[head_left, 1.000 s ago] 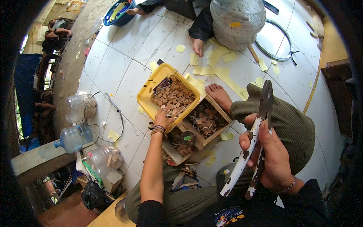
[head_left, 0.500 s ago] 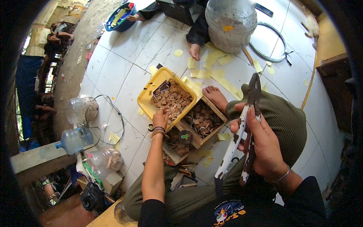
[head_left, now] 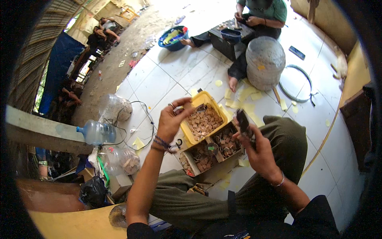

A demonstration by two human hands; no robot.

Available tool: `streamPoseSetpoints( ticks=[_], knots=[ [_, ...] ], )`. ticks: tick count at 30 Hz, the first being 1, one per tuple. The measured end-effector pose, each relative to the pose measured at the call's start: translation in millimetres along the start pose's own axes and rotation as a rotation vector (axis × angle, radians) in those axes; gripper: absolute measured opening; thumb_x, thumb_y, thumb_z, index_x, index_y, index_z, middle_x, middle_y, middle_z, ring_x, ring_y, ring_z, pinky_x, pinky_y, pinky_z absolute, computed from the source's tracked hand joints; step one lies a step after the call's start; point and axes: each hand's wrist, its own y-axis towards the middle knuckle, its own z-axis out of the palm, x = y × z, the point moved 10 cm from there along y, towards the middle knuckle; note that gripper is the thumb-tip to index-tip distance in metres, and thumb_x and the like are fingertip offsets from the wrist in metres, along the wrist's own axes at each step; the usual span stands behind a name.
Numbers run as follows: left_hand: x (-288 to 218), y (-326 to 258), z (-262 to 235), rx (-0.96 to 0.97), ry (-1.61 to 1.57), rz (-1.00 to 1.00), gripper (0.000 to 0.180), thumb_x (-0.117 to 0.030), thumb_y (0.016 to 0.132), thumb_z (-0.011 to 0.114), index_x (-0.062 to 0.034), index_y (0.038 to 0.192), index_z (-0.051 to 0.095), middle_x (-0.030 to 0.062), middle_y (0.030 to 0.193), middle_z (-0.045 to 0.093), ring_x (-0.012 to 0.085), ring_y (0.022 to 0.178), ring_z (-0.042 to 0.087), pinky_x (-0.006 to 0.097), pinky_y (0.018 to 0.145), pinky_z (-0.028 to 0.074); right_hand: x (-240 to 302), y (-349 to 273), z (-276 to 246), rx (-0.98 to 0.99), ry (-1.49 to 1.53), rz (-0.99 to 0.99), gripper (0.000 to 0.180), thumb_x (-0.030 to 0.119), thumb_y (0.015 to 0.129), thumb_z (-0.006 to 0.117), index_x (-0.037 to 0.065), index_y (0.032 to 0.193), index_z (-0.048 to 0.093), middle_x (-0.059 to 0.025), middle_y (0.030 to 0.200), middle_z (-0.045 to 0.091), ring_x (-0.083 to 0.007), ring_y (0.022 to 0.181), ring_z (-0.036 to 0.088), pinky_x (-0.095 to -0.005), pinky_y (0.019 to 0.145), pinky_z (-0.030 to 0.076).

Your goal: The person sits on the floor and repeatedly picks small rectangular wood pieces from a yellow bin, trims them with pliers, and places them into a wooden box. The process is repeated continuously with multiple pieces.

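My left hand (head_left: 170, 122) is raised over the left rim of a yellow tray (head_left: 185, 129), thumb and fingers pinching a small brown square piece (head_left: 188, 106). The tray holds many similar brown squares (head_left: 205, 119). On the right, my right hand (head_left: 260, 156) grips long-handled pliers (head_left: 242, 120); their dark jaws point up and away from me, and the handles are mostly hidden by the hand and foreshortening. Below the tray sits a divided wooden box (head_left: 219, 156) with more brown pieces in its compartments. A round dark object with a green spot (head_left: 211, 148) lies on it.
Across from me a person (head_left: 264, 18) sits behind a dark box (head_left: 227, 44). Near them stand a large clear plastic container (head_left: 266, 59), a blue basin (head_left: 174, 38) and a wire coil (head_left: 296, 83). Yellow paper scraps (head_left: 248, 108) litter the tiles. Plastic jugs (head_left: 97, 132) lie at left.
My left hand has come up out of the yellow tray with a small brown square piece. My right hand has tilted the pliers, jaws now pointing away. The view has shifted, showing more of the person opposite.
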Motion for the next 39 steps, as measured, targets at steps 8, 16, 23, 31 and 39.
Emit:
streamPoseSetpoints(
  ticks=[8, 16, 23, 31, 39],
  knots=[
    [-57, -107, 62, 0.014, -0.303, 0.053, 0.043, -0.008, 0.101, 0.071, 0.0015, 0.141, 0.060, 0.0103, 0.128, 0.071, 0.0155, 0.116, 0.068, 0.030, 0.102, 0.055, 24, -8, 11, 0.005, -0.359, -0.288, 0.071, -0.010, 0.082, 0.066, 0.014, 0.147, 0.054, -0.0157, 0.123, 0.065, -0.0409, 0.108, 0.065, -0.0475, 0.093, 0.055],
    [-42, -122, 67, -0.045, -0.408, 0.084, 0.038, -0.006, 0.101, 0.070, 0.0009, 0.138, 0.062, 0.0086, 0.127, 0.071, 0.0123, 0.118, 0.066, 0.028, 0.102, 0.054, 31, -9, 23, 0.041, -0.437, -0.336, 0.071, -0.011, 0.080, 0.069, 0.012, 0.145, 0.055, -0.0168, 0.125, 0.066, -0.0398, 0.108, 0.067, -0.0471, 0.093, 0.055],
    [-40, -128, 65, -0.072, -0.489, 0.060, 0.035, -0.005, 0.100, 0.072, -0.0004, 0.134, 0.065, 0.0019, 0.117, 0.071, 0.0092, 0.109, 0.064, 0.028, 0.099, 0.053, 33, -8, 32, 0.063, -0.494, -0.347, 0.065, -0.014, 0.081, 0.068, 0.007, 0.142, 0.057, -0.0203, 0.122, 0.068, -0.0392, 0.108, 0.070, -0.0440, 0.090, 0.057],
    [-38, -127, 70, -0.021, -0.509, 0.074, 0.039, -0.008, 0.100, 0.073, 0.0033, 0.136, 0.063, 0.0118, 0.126, 0.072, 0.0144, 0.114, 0.069, 0.029, 0.101, 0.057, 22, -8, 32, 0.076, -0.437, -0.322, 0.075, -0.014, 0.077, 0.070, 0.012, 0.146, 0.055, -0.0180, 0.122, 0.066, -0.0393, 0.109, 0.067, -0.0473, 0.093, 0.055],
    [-40, -126, 70, -0.040, -0.535, 0.081, 0.036, -0.005, 0.101, 0.070, -0.0001, 0.136, 0.064, 0.0065, 0.118, 0.073, 0.0112, 0.109, 0.068, 0.029, 0.096, 0.057, 23, -8, 32, 0.072, -0.468, -0.336, 0.065, -0.010, 0.084, 0.071, 0.010, 0.144, 0.056, -0.0182, 0.119, 0.067, -0.0359, 0.103, 0.069, -0.0451, 0.087, 0.057]
  ],
)
